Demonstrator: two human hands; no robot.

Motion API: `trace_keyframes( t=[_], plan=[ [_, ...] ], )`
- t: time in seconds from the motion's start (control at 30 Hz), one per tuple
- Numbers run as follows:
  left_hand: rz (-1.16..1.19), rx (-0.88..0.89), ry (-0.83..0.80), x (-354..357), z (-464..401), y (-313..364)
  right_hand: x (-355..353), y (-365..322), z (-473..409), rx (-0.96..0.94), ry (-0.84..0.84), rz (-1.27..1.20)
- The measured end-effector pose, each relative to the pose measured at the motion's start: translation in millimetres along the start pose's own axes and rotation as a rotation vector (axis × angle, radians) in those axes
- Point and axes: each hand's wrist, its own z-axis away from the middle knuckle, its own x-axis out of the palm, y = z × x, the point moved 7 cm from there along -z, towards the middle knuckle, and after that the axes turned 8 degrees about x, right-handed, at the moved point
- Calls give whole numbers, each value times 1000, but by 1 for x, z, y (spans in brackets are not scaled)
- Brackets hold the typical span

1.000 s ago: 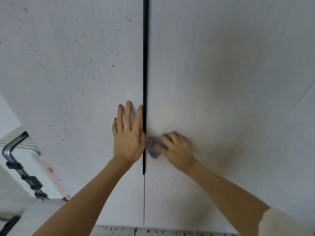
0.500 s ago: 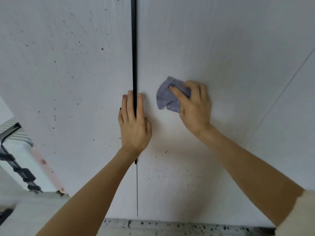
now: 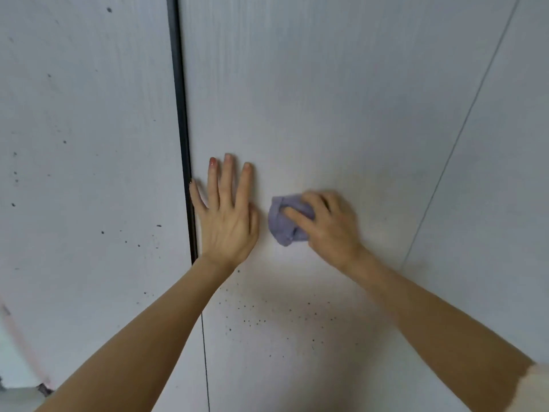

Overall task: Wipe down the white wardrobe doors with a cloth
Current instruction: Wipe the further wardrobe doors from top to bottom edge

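Part of the cloth under the right hand; sleeve cut off.

A home bedroom or closet area: tall white wardrobe doors, dark-speckled.

1. The left hand is lying flat with its fingers straight and slightly spread, pointing upward, palm pressing forward.
2. The left forearm is reaching up from the lower left, bare, the wrist straight.
3. The right hand is curling its fingers in a grip round a bunched cloth, knuckles facing the camera.
4. The right forearm is stretching in from the lower right, a pale sleeve showing at the elbow.
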Motion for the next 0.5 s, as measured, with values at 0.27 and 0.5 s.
trace_keyframes(
  t=[0.27, 0.5],
  plan=[
    [-3, 126, 85, 8, -35, 33, -34, 61, -39, 365, 192, 12],
    [-10, 94, 116, 29, 0, 47, 16, 11, 111, -162, 61, 10]
  ],
)
